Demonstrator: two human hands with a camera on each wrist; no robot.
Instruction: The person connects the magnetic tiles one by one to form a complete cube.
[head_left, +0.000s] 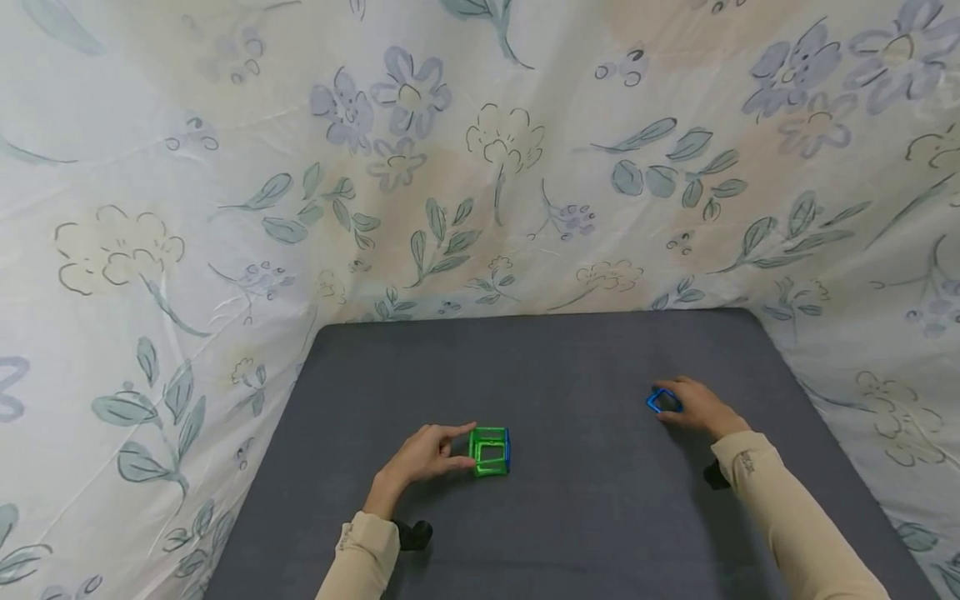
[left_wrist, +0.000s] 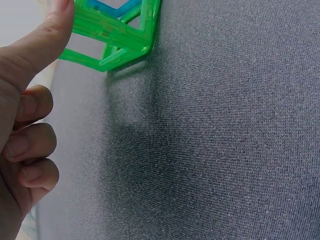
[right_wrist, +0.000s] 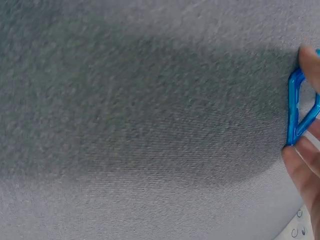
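In the head view, a green see-through cube of open magnetic frame tiles (head_left: 491, 442) stands on the dark table, with a blue tile on its right side. My left hand (head_left: 420, 457) grips the cube's left side between thumb and index finger; in the left wrist view the thumb presses on the green cube (left_wrist: 117, 32) and the other fingers curl inward. Further right and back, my right hand (head_left: 699, 408) pinches a blue magnetic frame tile (head_left: 652, 402) by its edges. The right wrist view shows only part of this blue tile (right_wrist: 293, 102) between the fingertips.
The dark grey cloth-covered table (head_left: 570, 533) reaches back to a pale floral curtain (head_left: 495, 250), which also hangs along both sides. A black strap piece shows under each sleeve cuff, at the left wrist (head_left: 415, 535) and the right wrist (head_left: 716, 476).
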